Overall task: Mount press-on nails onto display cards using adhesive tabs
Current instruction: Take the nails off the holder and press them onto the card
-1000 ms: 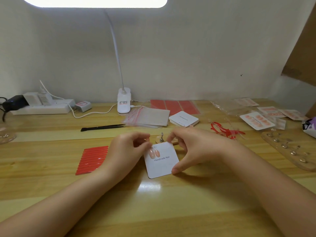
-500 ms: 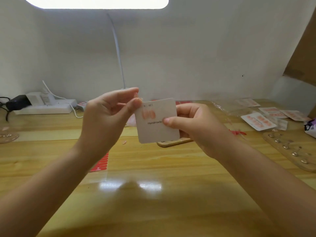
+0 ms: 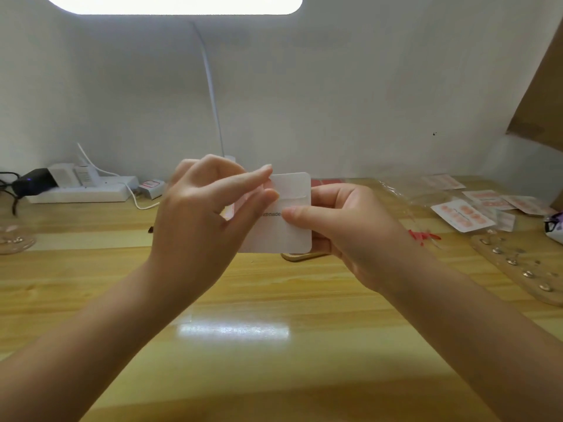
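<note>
A white display card (image 3: 289,236) printed with dark lettering is held upright above the wooden table (image 3: 274,300). My right hand (image 3: 344,229) grips its right side, thumb pressed on the front and fingers behind. My left hand (image 3: 201,214) covers the card's left part, its forefinger and middle finger reaching onto the upper left of the card face. The pink nails on the card are hidden behind my left fingers. Whether the left fingers pinch anything I cannot see.
A wooden board with metal nail stands (image 3: 524,266) lies at the right, with finished nail cards (image 3: 463,216) and clear bags behind it. Red strips (image 3: 425,236) lie near my right wrist. A power strip (image 3: 82,190) and lamp stem (image 3: 213,95) stand at the back.
The card was lifted off the table and is now held up before me. My left fingers have moved across the card's upper left, hiding the pink nails.
</note>
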### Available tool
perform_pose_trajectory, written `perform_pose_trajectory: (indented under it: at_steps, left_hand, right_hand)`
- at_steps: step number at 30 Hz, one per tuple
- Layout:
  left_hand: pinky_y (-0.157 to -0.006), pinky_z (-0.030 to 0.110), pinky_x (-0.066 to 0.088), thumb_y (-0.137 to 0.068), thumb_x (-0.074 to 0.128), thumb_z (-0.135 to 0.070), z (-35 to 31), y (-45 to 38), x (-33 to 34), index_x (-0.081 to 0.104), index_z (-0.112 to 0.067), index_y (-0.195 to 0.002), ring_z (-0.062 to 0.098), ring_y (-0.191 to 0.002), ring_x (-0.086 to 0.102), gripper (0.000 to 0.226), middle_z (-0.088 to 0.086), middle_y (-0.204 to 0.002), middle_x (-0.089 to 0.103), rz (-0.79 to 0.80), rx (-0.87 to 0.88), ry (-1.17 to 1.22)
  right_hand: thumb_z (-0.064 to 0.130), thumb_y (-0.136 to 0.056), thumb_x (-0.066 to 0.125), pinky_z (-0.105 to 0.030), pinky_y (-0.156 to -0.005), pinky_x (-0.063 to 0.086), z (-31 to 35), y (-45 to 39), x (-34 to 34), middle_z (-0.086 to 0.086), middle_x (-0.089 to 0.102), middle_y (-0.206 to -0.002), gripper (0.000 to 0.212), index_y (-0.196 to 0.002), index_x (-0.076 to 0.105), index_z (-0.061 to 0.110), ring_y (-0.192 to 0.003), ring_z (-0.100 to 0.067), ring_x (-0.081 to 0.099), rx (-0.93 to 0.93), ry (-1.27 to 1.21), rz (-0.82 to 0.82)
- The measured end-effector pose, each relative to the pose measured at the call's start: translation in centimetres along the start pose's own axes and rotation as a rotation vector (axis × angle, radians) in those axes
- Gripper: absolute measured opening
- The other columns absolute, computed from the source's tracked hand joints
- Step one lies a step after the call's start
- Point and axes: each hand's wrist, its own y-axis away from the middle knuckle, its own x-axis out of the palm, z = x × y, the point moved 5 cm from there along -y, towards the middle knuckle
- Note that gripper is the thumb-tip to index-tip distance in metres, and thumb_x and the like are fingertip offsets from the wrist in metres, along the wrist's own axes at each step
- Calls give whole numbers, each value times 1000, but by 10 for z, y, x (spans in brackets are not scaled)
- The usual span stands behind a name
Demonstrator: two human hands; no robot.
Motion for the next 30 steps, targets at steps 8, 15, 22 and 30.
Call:
perform_pose_trajectory:
  at_steps: [8, 15, 22, 30]
  left_hand:
    - [-76, 42, 44, -90, 65, -32, -2, 5, 6, 74, -17, -108, 36, -87, 56, 25, 9, -96, 66, -23, 85, -173]
    - [-74, 47, 48, -98, 56, -35, -4, 8, 8, 74, -18, -110, 39, -89, 60, 27, 13, -107, 68, -10, 208, -394]
    - [-83, 48, 46, -96, 54, -37, -2, 8, 12, 68, -13, -121, 36, -99, 59, 37, 11, -119, 64, 36, 119, -341]
    - [-74, 49, 48, -89, 70, -27, -5, 5, 5, 76, -12, -94, 34, -86, 60, 17, 9, -99, 68, -30, 175, -209]
  right_hand:
    - [13, -86, 70, -29, -64, 59, 2, 4, 6, -4, 76, -84, 7, -91, 75, 14, -78, -18, 74, -25, 5, 44]
    - [6, -87, 68, -24, -60, 55, 2, 2, 3, -3, 76, -81, 10, -94, 74, 11, -77, -17, 74, -21, -52, 45]
    - [5, -87, 67, -29, -64, 57, -1, 1, 0, -9, 76, -88, 12, -98, 73, 6, -80, -21, 74, 8, -52, 6]
    - [9, -86, 69, -27, -63, 57, 0, 2, 1, -4, 76, -86, 10, -95, 73, 12, -80, -18, 74, -20, -17, 24]
